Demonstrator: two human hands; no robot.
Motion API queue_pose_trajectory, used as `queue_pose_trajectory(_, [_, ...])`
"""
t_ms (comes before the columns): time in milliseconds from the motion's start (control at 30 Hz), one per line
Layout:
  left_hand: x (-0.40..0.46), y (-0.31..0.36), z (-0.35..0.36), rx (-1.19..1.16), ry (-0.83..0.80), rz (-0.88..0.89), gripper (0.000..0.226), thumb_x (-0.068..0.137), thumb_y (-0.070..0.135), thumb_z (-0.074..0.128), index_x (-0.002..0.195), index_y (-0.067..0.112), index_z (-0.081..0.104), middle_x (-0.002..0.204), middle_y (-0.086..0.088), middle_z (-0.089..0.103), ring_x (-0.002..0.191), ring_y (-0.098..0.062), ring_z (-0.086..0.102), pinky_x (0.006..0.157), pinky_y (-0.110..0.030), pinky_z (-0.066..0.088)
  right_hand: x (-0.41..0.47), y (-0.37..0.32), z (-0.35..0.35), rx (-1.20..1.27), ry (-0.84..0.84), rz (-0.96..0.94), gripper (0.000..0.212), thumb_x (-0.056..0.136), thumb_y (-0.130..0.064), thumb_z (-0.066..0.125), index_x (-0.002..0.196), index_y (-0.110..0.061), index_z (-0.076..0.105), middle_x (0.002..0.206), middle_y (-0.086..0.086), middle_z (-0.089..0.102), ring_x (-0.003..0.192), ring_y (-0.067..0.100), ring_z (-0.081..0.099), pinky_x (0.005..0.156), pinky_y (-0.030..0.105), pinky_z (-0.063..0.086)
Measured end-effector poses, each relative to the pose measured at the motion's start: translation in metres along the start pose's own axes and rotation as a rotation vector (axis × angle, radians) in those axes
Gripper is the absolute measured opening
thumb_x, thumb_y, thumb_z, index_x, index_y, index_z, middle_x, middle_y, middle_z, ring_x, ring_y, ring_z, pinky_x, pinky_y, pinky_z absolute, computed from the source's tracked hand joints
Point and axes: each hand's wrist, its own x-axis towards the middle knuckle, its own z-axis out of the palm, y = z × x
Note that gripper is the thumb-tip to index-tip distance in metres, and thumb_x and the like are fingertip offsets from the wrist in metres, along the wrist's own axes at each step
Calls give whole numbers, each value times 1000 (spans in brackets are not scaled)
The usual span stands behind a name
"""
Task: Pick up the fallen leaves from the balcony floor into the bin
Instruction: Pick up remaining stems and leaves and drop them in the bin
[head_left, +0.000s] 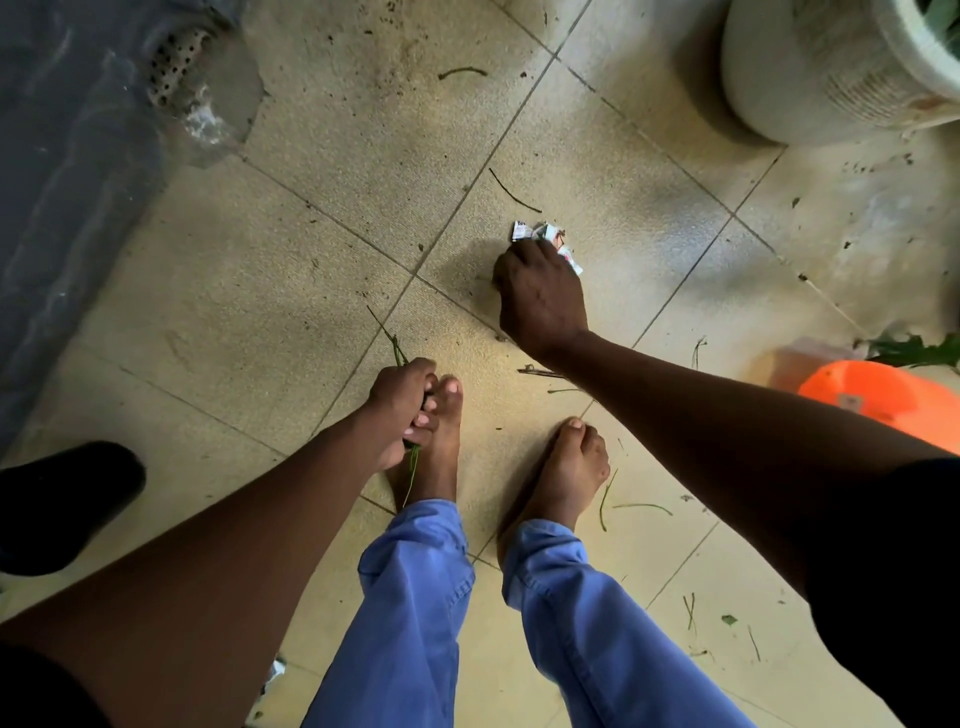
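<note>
A person in blue trousers (410, 597) stands barefoot on a tiled floor (291, 291), seen from above. Nearest, thin green leaves (605, 501) and stems lie scattered beside the feet. The left hand (402, 415) hangs above the left foot, fingers curled tightly around a small bunch of green stems (397, 348) that stick out above and below the fist. Farther out, the right hand (537, 296) reaches down to the floor, its fingers bent over a crumpled paper wrapper (540, 234). An orange bin (883, 397) sits at the right edge. Beyond stands a pale plant pot (821, 73).
</note>
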Motion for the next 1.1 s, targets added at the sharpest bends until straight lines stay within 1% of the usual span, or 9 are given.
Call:
queue_pose_trajectory(100, [0, 1, 2, -3, -8, -10, 37, 103, 30, 46, 68, 18, 42, 55, 1, 38, 34, -8, 27, 32, -12, 16, 21, 7, -17, 93, 171, 91, 9, 93, -17, 62, 99, -14, 68, 107, 6, 62, 99, 25, 53, 80, 35, 45])
queue_pose_trajectory(167, [1, 3, 2, -1, -10, -12, 36, 102, 30, 46, 68, 18, 42, 55, 1, 38, 34, -8, 27, 33, -12, 17, 40, 17, -26, 127, 191, 159, 12, 96, -20, 58, 102, -15, 68, 111, 4, 62, 101, 23, 52, 81, 31, 43])
queue_pose_trajectory(300, [1, 10, 1, 11, -4, -1, 38, 103, 29, 46, 67, 18, 42, 56, 0, 38, 35, -8, 27, 32, -12, 16, 71, 29, -29, 85, 100, 165, 13, 97, -12, 54, 103, -9, 66, 111, 10, 61, 104, 27, 53, 75, 34, 45])
queue_pose_trajectory(433, [5, 16, -2, -18, -23, 7, 37, 103, 29, 45, 67, 19, 40, 55, 1, 37, 36, -8, 25, 33, -13, 13, 84, 26, -25, 8, 3, 138, 11, 87, 2, 61, 96, -4, 64, 104, 15, 62, 99, 31, 55, 68, 33, 37])
queue_pose_trajectory(500, [8, 17, -3, -33, -30, 7, 37, 103, 29, 45, 67, 19, 40, 55, 0, 36, 36, -8, 25, 33, -13, 14, 88, 24, -26, -12, -7, 110, 12, 86, 5, 59, 95, -2, 63, 103, 18, 62, 96, 34, 56, 67, 33, 35])
queue_pose_trajectory(733, [11, 9, -11, -50, -42, -11, 38, 103, 30, 44, 67, 19, 41, 54, 1, 37, 35, -9, 25, 33, -13, 15, 97, 17, -28, -59, -39, 19, 21, 88, 10, 56, 107, 1, 62, 99, 20, 62, 92, 35, 58, 66, 34, 35])
queue_pose_trajectory(867, [8, 13, -14, -81, -52, -30, 39, 104, 29, 43, 66, 20, 39, 53, 1, 36, 36, -8, 25, 33, -12, 14, 105, 20, -22, -35, -36, 38, 11, 94, 4, 51, 97, -4, 58, 88, 14, 59, 81, 30, 58, 61, 34, 40])
queue_pose_trajectory(1000, [4, 26, -14, -193, -120, -78, 42, 106, 32, 42, 65, 21, 37, 54, 2, 35, 35, -7, 26, 30, -13, 13, 113, 20, -35, 169, -50, 252, 18, 86, 4, 54, 78, -11, 51, 71, -4, 47, 62, 11, 45, 50, 26, 33])
queue_pose_trajectory(1100, [-8, 40, -8, -303, -164, -88, 44, 107, 33, 41, 64, 22, 36, 53, 2, 34, 35, -6, 24, 28, -15, 13, 111, 11, -59, 435, -19, 429, 11, 71, 3, 64, 80, -4, 64, 72, 1, 62, 64, 14, 56, 53, 24, 43])
